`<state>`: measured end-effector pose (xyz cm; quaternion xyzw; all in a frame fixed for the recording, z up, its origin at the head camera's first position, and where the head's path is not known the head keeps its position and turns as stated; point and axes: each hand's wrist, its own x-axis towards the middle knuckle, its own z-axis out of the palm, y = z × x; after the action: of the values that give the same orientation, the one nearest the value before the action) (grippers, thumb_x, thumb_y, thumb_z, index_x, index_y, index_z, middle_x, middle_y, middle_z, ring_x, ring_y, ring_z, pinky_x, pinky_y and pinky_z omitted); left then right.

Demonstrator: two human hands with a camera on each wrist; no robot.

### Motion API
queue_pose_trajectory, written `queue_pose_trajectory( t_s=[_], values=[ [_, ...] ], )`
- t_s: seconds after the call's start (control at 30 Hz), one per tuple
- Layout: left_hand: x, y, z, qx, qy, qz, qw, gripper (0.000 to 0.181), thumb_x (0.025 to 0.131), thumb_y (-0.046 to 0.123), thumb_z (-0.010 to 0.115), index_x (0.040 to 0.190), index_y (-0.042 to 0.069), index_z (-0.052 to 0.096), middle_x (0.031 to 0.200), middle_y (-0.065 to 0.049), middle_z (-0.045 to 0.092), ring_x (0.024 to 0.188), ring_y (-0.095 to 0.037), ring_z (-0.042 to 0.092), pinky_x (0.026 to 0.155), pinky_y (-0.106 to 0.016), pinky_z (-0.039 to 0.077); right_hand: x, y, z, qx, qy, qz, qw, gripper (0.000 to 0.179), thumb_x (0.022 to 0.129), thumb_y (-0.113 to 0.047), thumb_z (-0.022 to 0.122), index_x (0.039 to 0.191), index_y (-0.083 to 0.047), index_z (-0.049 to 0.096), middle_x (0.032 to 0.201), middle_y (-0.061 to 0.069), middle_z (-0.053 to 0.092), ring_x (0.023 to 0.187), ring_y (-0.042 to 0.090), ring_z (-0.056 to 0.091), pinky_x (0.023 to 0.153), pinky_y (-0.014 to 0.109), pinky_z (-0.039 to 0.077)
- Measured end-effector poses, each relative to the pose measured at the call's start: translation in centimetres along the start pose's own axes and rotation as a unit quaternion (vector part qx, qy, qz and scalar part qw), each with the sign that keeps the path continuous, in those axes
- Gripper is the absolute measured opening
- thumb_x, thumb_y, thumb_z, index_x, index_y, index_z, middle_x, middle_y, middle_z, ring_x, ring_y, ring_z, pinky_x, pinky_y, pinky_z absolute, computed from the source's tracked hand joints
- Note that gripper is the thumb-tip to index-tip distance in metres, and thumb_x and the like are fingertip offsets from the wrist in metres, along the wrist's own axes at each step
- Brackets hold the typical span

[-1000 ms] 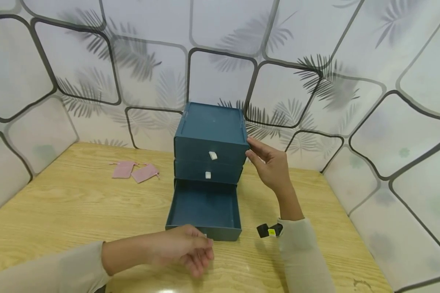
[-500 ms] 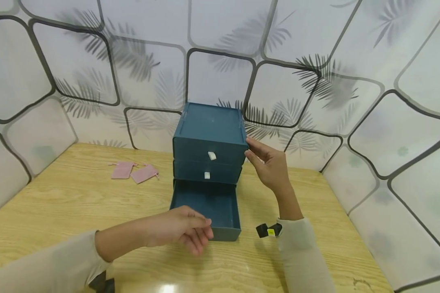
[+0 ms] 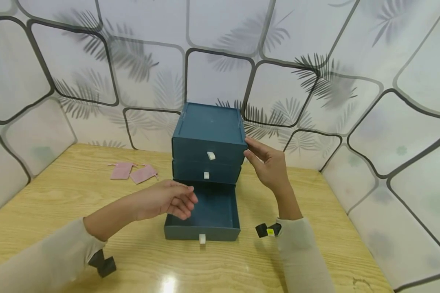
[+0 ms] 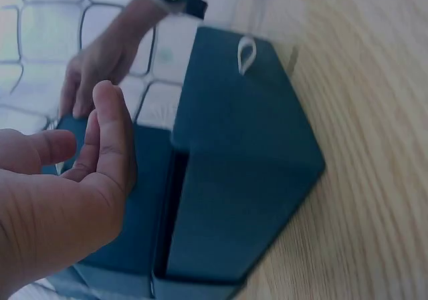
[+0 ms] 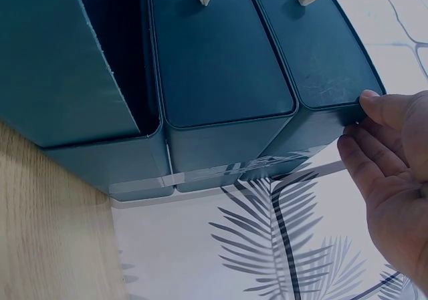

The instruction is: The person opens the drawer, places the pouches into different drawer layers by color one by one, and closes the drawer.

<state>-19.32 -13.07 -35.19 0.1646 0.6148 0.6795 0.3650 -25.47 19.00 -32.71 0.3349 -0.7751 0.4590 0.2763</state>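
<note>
A dark teal three-tier drawer box [image 3: 212, 124] stands near the wall. Its bottom drawer [image 3: 220, 232] is pulled out, and a white fabric tab [image 3: 202, 239] sits on the drawer's front. The two upper drawers are closed, each with its own white tab. My left hand [image 3: 166, 200] hovers over the left side of the open drawer, fingers loosely bent, with nothing in it. My right hand [image 3: 269, 167] steadies the top tier's right front edge; in the right wrist view the thumb [image 5: 378, 103] touches the front corner and the fingers lie along the side.
Two pink drawstring pouches [image 3: 122, 170] lie on the wooden table [image 3: 69, 195], left of the drawer box. A patterned wall covering [image 3: 220, 77] rises behind and on both sides. Strips of clear tape run across the tiers' side in the right wrist view.
My left hand has risen from the front of the open drawer and moved away and leftward, uncovering the bottom tab. The right hand stays at the top tier's edge.
</note>
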Motion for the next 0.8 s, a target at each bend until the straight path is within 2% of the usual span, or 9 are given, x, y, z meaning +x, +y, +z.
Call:
queue_pose_trajectory(
  t_s=[0.1, 0.3, 0.47, 0.57, 0.8],
  values=[
    [0.2, 0.0, -2.0, -0.003, 0.025, 0.008, 0.9996, 0.036, 0.110, 0.026, 0.051, 0.112, -0.007, 0.063, 0.094, -0.008, 0.069, 0.081, -0.016, 0.071, 0.080, -0.030, 0.062, 0.0, 0.0, 0.0, 0.001, 0.000, -0.001, 1.0000, 0.039, 0.096, 0.000, 0.069, 0.135, 0.003, 0.064, 0.135, 0.017, 0.064, 0.117, 0.032, 0.067, 0.093, 0.025, 0.057],
    [0.3, -0.3, -5.8, 0.003, 0.099, 0.009, 0.9950, 0.039, 0.111, 0.025, 0.048, 0.120, -0.012, 0.060, 0.095, -0.008, 0.070, 0.084, -0.018, 0.071, 0.085, -0.032, 0.061, 0.0, 0.0, 0.0, 0.001, 0.001, -0.005, 1.0000, 0.039, 0.096, 0.001, 0.069, 0.135, 0.004, 0.064, 0.135, 0.018, 0.065, 0.117, 0.033, 0.067, 0.093, 0.024, 0.056],
    [0.3, -0.7, -8.9, 0.012, 0.143, -0.003, 0.9896, 0.034, 0.111, 0.025, 0.047, 0.118, -0.004, 0.062, 0.099, -0.005, 0.068, 0.088, -0.019, 0.070, 0.089, -0.035, 0.060, 0.1, 0.0, 0.0, -0.002, -0.002, -0.008, 1.0000, 0.039, 0.096, 0.001, 0.069, 0.135, 0.004, 0.064, 0.136, 0.018, 0.064, 0.117, 0.033, 0.067, 0.093, 0.022, 0.056],
    [0.4, -1.0, -10.7, 0.032, 0.167, -0.010, 0.9854, 0.034, 0.111, 0.028, 0.048, 0.122, -0.001, 0.060, 0.103, -0.004, 0.066, 0.092, -0.020, 0.069, 0.092, -0.037, 0.059, 0.0, -0.1, 0.0, -0.005, -0.002, -0.008, 1.0000, 0.039, 0.097, 0.000, 0.069, 0.135, 0.004, 0.064, 0.136, 0.018, 0.064, 0.118, 0.032, 0.067, 0.093, 0.022, 0.056],
    [0.1, -1.2, -13.8, 0.100, 0.222, -0.022, 0.9698, 0.053, 0.111, 0.030, 0.047, 0.144, -0.011, 0.043, 0.123, -0.013, 0.063, 0.099, -0.017, 0.068, 0.088, -0.034, 0.060, 0.0, 0.0, 0.0, -0.008, -0.001, -0.005, 1.0000, 0.039, 0.096, 0.000, 0.069, 0.135, 0.004, 0.065, 0.135, 0.018, 0.064, 0.117, 0.032, 0.067, 0.092, 0.023, 0.056]
  ],
)
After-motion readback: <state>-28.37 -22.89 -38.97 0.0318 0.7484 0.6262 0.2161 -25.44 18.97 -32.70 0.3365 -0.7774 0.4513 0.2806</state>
